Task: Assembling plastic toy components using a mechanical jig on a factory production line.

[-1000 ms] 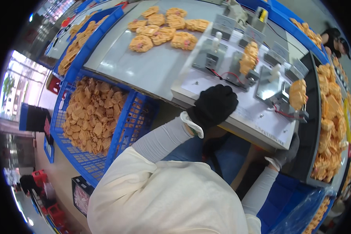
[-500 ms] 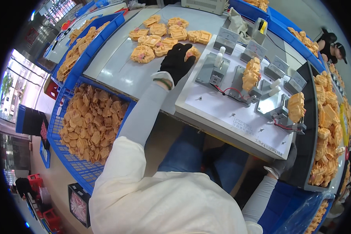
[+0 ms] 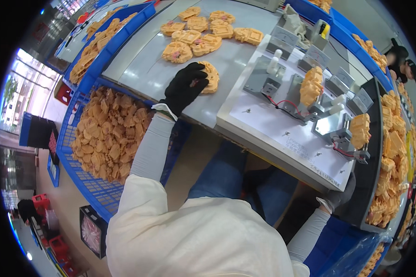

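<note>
My left hand point(image 3: 186, 86), in a black glove, is closed with thumb and fingers at the left edge of an orange moulded plastic part point(image 3: 211, 77) on the grey tabletop. Beyond it lie several similar parts point(image 3: 197, 24), some with a bit of red showing. My right hand point(image 3: 343, 193), in a dark grey glove, is against the near right corner of a white fixture board point(image 3: 263, 124); its fingers are mostly hidden. The board carries metal clamps with white knobs point(image 3: 272, 64) and red and black wires. Two orange parts point(image 3: 311, 87) stand upright in its holders.
A blue basket point(image 3: 90, 194) heaped with orange parts stands below at left, and a blue tray point(image 3: 99, 60) of them above it. To the right, a black bin point(image 3: 367, 184) holds more. Blue trays point(image 3: 344, 27) line the far side, where another person point(image 3: 397, 60) is visible.
My left hand has moved left and nearer, away from the fixture board, bringing the orange part with it. My right hand stays at the board's corner. The view has shifted slightly.
</note>
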Demonstrator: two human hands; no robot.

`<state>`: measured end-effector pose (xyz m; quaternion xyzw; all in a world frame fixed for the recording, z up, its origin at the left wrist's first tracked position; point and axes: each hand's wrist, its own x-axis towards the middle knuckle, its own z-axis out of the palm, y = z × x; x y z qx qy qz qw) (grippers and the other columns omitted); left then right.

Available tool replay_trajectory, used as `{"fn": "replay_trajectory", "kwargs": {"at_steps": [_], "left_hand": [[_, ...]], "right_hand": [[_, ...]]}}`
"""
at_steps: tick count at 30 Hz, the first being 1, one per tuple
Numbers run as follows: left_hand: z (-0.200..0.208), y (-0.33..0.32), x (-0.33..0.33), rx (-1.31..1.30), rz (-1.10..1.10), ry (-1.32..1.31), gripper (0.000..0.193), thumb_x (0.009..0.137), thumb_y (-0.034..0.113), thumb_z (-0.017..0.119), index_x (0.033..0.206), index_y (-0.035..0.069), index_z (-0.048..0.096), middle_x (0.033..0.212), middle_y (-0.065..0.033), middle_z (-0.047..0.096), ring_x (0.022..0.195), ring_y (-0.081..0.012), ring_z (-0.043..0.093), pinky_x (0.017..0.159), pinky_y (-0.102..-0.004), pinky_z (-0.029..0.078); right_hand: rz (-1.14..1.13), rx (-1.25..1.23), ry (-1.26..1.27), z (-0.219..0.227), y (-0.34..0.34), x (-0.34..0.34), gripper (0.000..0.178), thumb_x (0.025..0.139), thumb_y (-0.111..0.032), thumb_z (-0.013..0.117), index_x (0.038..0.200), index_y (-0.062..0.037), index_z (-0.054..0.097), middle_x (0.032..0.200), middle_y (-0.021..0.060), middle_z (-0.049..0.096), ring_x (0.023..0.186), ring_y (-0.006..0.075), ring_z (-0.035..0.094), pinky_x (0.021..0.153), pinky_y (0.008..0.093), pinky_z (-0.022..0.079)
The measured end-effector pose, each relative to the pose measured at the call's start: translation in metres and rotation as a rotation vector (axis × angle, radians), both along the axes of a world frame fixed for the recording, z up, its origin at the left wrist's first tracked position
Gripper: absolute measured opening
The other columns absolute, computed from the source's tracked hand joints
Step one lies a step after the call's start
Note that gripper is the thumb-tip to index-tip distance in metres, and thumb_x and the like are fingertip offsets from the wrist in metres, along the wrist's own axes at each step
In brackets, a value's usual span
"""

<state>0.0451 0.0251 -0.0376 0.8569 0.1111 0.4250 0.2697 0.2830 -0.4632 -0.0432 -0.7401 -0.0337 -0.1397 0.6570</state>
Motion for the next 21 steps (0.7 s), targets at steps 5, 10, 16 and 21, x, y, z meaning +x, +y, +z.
{"fn": "replay_trajectory", "kwargs": {"at_steps": [5,10,16,21], "left_hand": [[0.013,-0.008,-0.037,-0.090,0.641,-0.027,0.044,0.072,0.025,0.074,0.104,0.000,0.057,0.107,-0.0170,0.057,0.102,-0.0319,0.053,0.088,-0.0387,0.043],[0.030,-0.026,-0.026,0.177,0.989,0.448,0.056,0.070,0.052,0.068,0.087,-0.001,0.065,0.084,-0.0197,0.063,0.087,-0.0337,0.058,0.082,-0.0413,0.042],[0.012,-0.004,-0.019,-0.048,0.792,0.477,0.063,0.060,0.052,0.076,0.092,0.000,0.061,0.090,-0.0182,0.064,0.086,-0.0333,0.061,0.077,-0.0396,0.047],[0.020,-0.004,-0.020,-0.326,0.592,0.400,0.059,0.065,0.040,0.078,0.100,-0.001,0.054,0.092,-0.0095,0.059,0.085,-0.0202,0.056,0.078,-0.0318,0.045]], "right_hand": [[0.018,0.059,0.006,-0.003,-0.005,0.004,0.038,0.089,-0.020,0.040,0.114,0.0066,0.051,0.109,0.0151,0.056,0.099,0.0231,0.056,0.088,0.0326,0.045],[-0.014,0.107,-0.019,-0.007,-0.009,0.006,0.036,0.090,-0.019,0.040,0.113,0.0061,0.052,0.109,0.0147,0.057,0.099,0.0228,0.056,0.089,0.0328,0.044],[-0.054,0.319,0.015,-0.019,-0.008,0.017,0.031,0.089,-0.016,0.048,0.108,0.0057,0.057,0.103,0.0140,0.060,0.095,0.0221,0.059,0.085,0.0326,0.047],[-0.127,0.257,-0.017,-0.013,-0.005,0.008,0.030,0.089,-0.017,0.049,0.105,0.0060,0.059,0.102,0.0145,0.061,0.093,0.0217,0.059,0.083,0.0315,0.048]]}}
